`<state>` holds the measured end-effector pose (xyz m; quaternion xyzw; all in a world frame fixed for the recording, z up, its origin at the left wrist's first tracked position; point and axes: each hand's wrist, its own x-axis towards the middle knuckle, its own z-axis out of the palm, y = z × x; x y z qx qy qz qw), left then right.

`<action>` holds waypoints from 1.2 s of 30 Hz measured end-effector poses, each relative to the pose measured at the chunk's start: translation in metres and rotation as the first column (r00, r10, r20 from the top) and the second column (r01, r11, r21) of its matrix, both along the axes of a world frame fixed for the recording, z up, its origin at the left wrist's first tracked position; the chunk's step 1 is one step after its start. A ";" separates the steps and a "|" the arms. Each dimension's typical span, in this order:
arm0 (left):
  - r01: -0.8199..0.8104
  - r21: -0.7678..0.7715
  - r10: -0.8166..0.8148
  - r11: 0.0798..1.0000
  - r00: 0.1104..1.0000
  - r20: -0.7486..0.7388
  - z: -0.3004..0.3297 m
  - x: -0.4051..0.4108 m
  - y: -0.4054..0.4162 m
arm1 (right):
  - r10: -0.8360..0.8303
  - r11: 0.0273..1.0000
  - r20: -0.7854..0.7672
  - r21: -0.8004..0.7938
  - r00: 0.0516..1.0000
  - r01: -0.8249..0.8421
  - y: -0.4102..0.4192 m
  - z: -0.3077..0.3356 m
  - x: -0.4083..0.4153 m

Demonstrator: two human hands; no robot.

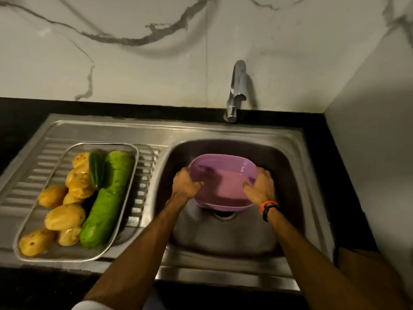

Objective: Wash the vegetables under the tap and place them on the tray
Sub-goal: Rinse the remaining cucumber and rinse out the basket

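A purple plastic basin [223, 175] sits tilted inside the steel sink [288, 171], over the drain. My left hand [186, 182] grips its left rim and my right hand [260, 186] grips its right rim. On the drainboard to the left lies a steel tray [125, 148] holding several yellow potatoes [64, 217], a long light-green cucumber [107, 198] and a smaller dark-green cucumber [97, 171]. The chrome tap [237, 90] stands behind the sink; I see no water running from it.
Black countertop [348, 153] surrounds the sink. A white marble wall rises behind and a plain wall closes in on the right. The ribbed drainboard [147, 175] lies between tray and sink bowl. My right wrist wears orange and black bands [269, 208].
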<state>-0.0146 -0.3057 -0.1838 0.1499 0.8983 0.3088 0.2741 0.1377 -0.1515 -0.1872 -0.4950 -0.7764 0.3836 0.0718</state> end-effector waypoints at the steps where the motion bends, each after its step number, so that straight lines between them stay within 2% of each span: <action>1: -0.028 -0.015 0.028 0.999 0.999 0.029 -0.008 -0.003 0.003 | -0.025 1.000 0.015 -0.014 1.000 0.025 0.003 -0.005 0.003; 6: -0.121 -0.042 0.126 0.992 0.980 0.157 -0.042 -0.022 0.011 | -0.148 0.968 0.052 -0.199 0.988 0.155 0.021 -0.030 -0.001; 11: -0.239 -0.016 0.236 0.971 0.944 0.232 -0.063 -0.033 0.024 | -0.255 0.917 0.052 -0.303 0.966 0.259 0.037 -0.051 -0.014; 16: -0.360 0.017 0.329 0.933 0.872 0.363 -0.088 -0.047 0.033 | -0.382 0.848 0.022 -0.390 0.924 0.359 0.049 -0.071 -0.025; 21: -0.415 0.039 0.363 0.909 0.833 0.417 -0.145 -0.066 0.033 | -0.436 0.751 0.016 -0.545 0.900 0.374 0.064 -0.104 -0.018; 23: -0.441 0.044 0.379 0.896 0.815 0.438 -0.154 -0.067 0.029 | -0.418 0.755 0.000 -0.556 0.909 0.347 0.064 -0.111 -0.016; 25: -0.467 0.078 0.381 0.881 0.797 0.468 -0.162 -0.069 0.025 | -0.421 0.769 -0.021 -0.539 0.907 0.344 0.054 -0.088 -0.017; 27: -0.489 0.121 0.379 0.864 0.789 0.484 -0.143 -0.062 0.023 | -0.417 0.787 -0.055 -0.522 0.907 0.330 0.043 -0.066 -0.017; 30: -0.508 0.251 0.338 0.824 0.796 0.502 -0.060 -0.034 0.021 | -0.406 0.809 -0.113 -0.507 0.907 0.299 0.035 -0.037 -0.015; 32: -0.519 0.332 0.312 0.788 0.801 0.511 -0.025 -0.022 0.017 | -0.385 0.823 -0.180 -0.512 0.905 0.248 0.030 -0.015 -0.011; 34: -0.551 0.364 0.351 0.751 0.800 0.487 -0.010 -0.021 0.014 | -0.409 0.807 -0.294 -0.559 0.864 0.191 0.027 -0.002 -0.005; 36: -0.570 0.410 0.307 0.712 0.778 0.549 0.000 -0.020 0.003 | -0.445 0.756 -0.409 -0.648 0.797 0.090 0.017 0.014 0.005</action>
